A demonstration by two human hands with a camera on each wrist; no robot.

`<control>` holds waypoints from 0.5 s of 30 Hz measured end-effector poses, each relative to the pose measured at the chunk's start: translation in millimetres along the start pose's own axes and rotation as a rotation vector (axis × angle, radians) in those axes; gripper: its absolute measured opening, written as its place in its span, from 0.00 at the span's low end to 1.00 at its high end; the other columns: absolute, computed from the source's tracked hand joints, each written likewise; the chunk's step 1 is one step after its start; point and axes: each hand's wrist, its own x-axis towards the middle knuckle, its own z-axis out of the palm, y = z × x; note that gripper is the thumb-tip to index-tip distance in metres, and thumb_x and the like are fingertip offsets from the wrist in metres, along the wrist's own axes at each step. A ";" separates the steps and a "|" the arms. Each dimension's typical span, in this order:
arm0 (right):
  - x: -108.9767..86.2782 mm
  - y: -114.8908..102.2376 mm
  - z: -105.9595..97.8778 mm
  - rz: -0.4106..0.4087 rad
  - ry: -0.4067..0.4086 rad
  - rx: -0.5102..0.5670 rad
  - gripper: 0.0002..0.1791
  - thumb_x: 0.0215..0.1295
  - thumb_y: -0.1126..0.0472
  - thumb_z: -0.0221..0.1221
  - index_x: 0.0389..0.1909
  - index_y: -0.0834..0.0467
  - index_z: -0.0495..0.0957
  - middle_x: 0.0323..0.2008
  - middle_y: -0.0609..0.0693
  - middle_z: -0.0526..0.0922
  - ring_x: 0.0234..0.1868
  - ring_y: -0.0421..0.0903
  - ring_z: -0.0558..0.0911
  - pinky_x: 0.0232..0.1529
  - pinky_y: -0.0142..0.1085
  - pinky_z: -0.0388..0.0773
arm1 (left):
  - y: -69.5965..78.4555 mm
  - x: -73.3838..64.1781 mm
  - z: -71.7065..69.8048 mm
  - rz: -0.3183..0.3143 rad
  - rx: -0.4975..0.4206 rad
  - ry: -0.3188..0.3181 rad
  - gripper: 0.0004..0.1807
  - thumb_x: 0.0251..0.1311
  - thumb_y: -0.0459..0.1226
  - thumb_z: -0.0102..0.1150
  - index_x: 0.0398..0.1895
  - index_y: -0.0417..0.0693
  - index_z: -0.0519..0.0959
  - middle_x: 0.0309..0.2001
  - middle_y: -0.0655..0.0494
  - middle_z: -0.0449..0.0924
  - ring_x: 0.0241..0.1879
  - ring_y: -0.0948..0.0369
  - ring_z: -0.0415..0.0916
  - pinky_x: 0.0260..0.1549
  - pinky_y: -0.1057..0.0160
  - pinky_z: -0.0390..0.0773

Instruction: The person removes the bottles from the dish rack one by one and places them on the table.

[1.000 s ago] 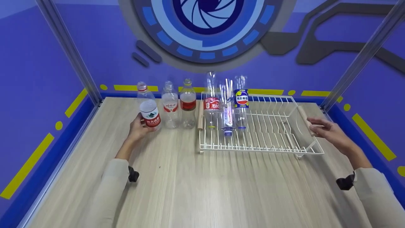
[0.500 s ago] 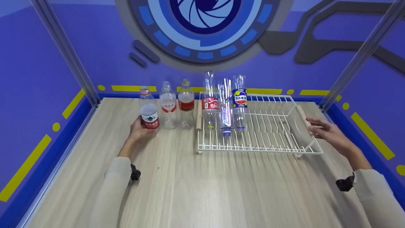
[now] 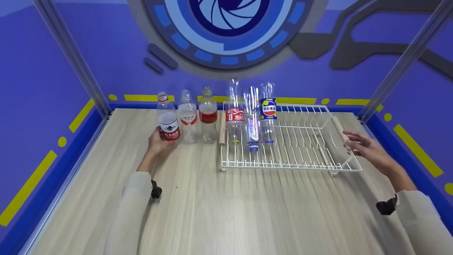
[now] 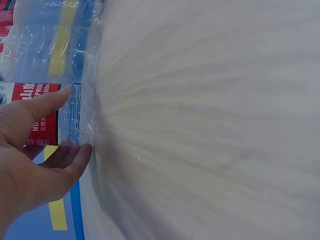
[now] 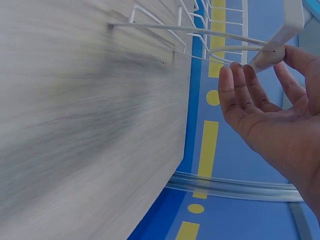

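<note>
My left hand (image 3: 161,144) grips a clear plastic bottle (image 3: 170,124) with a red-and-white label, low on its side. In the left wrist view the thumb lies over the bottle (image 4: 45,117) and the fingers curl beneath, near its base. To its right stand two more uncapped bottles, one with red lettering (image 3: 188,122) and one with a dark red label (image 3: 208,117). At the far side, my right hand (image 3: 370,148) holds the right wooden handle (image 3: 339,129) of a white wire dish rack (image 3: 300,168). Its thumb and fingers meet around the handle's end (image 5: 270,57).
Three bottles stand neck-down in the rack's left part: one red-labelled (image 3: 234,115), one purple-tinted (image 3: 253,129), one blue-labelled (image 3: 269,108). The rack's left wooden handle (image 3: 222,129) is close to the standing bottles. Blue-purple panels (image 3: 106,53) wall in the wooden table (image 3: 212,212).
The bottle in my left hand has come slightly right and more upright, closer to its neighbours. My right hand stays on the rack's handle.
</note>
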 end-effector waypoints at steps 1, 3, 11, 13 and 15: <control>-0.3 0.1 0.4 -0.001 0.001 0.003 0.28 0.81 0.54 0.49 0.77 0.58 0.61 0.56 0.32 0.76 0.51 0.29 0.81 0.50 0.22 0.78 | 0.3 0.5 0.5 -0.003 0.000 0.000 0.43 0.53 0.23 0.65 0.73 0.29 0.58 0.71 0.28 0.65 0.73 0.39 0.62 0.76 0.47 0.60; -0.7 0.3 1.1 -0.004 -0.001 0.008 0.28 0.82 0.55 0.48 0.77 0.58 0.60 0.56 0.31 0.76 0.51 0.28 0.81 0.50 0.22 0.78 | 0.4 1.7 1.2 -0.009 0.013 0.001 0.42 0.54 0.23 0.65 0.73 0.30 0.58 0.71 0.29 0.65 0.73 0.39 0.62 0.76 0.48 0.60; -2.6 1.1 2.1 -0.019 -0.013 0.025 0.27 0.82 0.56 0.47 0.77 0.58 0.59 0.54 0.32 0.78 0.46 0.32 0.82 0.50 0.25 0.81 | -1.2 -0.9 -1.8 -0.071 0.009 -0.060 0.52 0.59 0.24 0.65 0.81 0.38 0.45 0.78 0.34 0.55 0.78 0.42 0.55 0.78 0.47 0.55; -3.4 1.6 2.3 -0.023 -0.012 0.022 0.27 0.82 0.56 0.46 0.77 0.58 0.59 0.54 0.32 0.78 0.47 0.33 0.82 0.50 0.26 0.81 | -1.8 -3.6 -4.6 -0.085 0.017 -0.071 0.52 0.60 0.25 0.66 0.81 0.40 0.44 0.77 0.34 0.57 0.77 0.42 0.57 0.77 0.47 0.57; -3.8 1.9 3.1 -0.024 -0.009 0.023 0.27 0.82 0.57 0.46 0.77 0.58 0.59 0.54 0.31 0.78 0.47 0.32 0.82 0.50 0.25 0.81 | -2.2 -7.2 -8.2 -0.094 0.035 -0.077 0.51 0.61 0.27 0.66 0.81 0.40 0.44 0.75 0.34 0.60 0.75 0.42 0.60 0.76 0.46 0.60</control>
